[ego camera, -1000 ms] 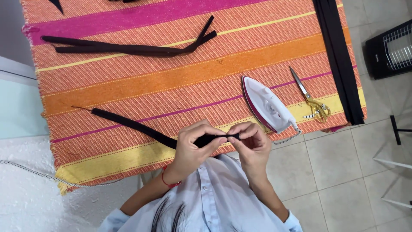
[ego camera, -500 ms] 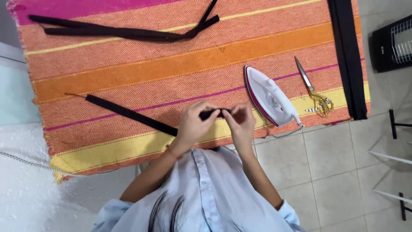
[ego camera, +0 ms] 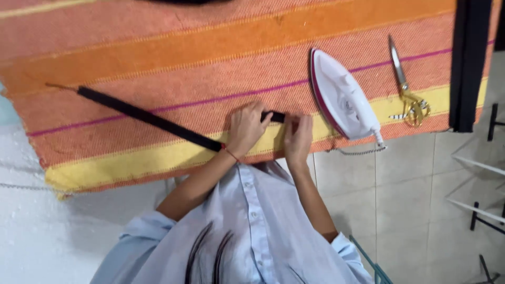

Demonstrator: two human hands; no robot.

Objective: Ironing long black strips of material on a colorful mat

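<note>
Striped cloth [ego camera: 158, 47]: It covered the work surface in orange, pink and yellow bands. Its near edge ran just ahead of your body.
Wide black band [ego camera: 470, 63]: It lay along the cloth's right edge and hung over it.
Black strip [ego camera: 147, 117]: It lay slantwise on the cloth, its far end toward the left edge and its near end at the yellow band by the near edge, where both your hands met it. A thin thread trailed from its far end.
Iron [ego camera: 342, 97]: White with a pink rim, it lay on the cloth just right of your hands, its heel at the near edge. Its cord hung over that edge.
Scissors [ego camera: 405, 84]: Gold-handled, they lay near the cloth's right near corner, between the iron and the wide black band, blades pointing away from you.
Left hand [ego camera: 246, 128]: You had it pressed down on the black strip, fingers curled over it. Whether it pinched the strip or only held it flat, I could not tell.
Right hand [ego camera: 298, 138]: You had it touching the strip's end just beside the left hand, fingertips on the fabric. Grip likewise could not be told.
</note>
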